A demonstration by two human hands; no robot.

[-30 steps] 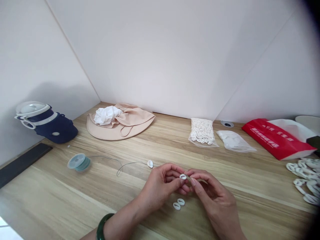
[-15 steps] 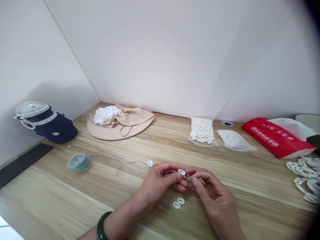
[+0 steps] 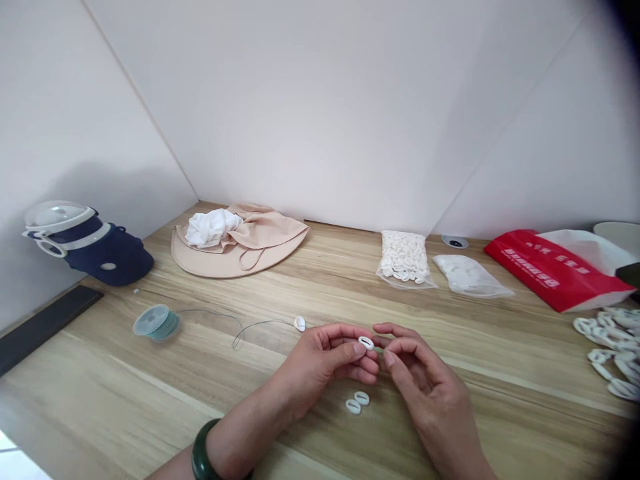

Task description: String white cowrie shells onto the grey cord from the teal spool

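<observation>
A white cowrie shell (image 3: 366,343) with a dark slit is pinched between the thumb and fingers of my left hand (image 3: 330,357). My right hand (image 3: 430,380) is just to its right, with thumb and index finger closed together on the thin green thread, which is barely visible here. Two loose cowrie shells (image 3: 357,402) lie on the table below my hands. Another shell (image 3: 299,323) rests beyond my left hand, on the thread (image 3: 265,324) that runs from a green spool (image 3: 157,323) at the left.
A navy bottle (image 3: 100,247) and a beige hat (image 3: 225,267) with white cloth on it stand at the back left. Behind my hands lie a bag of shells (image 3: 404,257), a smaller clear bag (image 3: 470,275) and a red packet (image 3: 555,273). Strung shells (image 3: 613,343) lie at right.
My right index finger and thumb have shifted slightly, and the thread stretch between my hands, plain before, hardly shows now. The shell in my left hand has tilted a little.
</observation>
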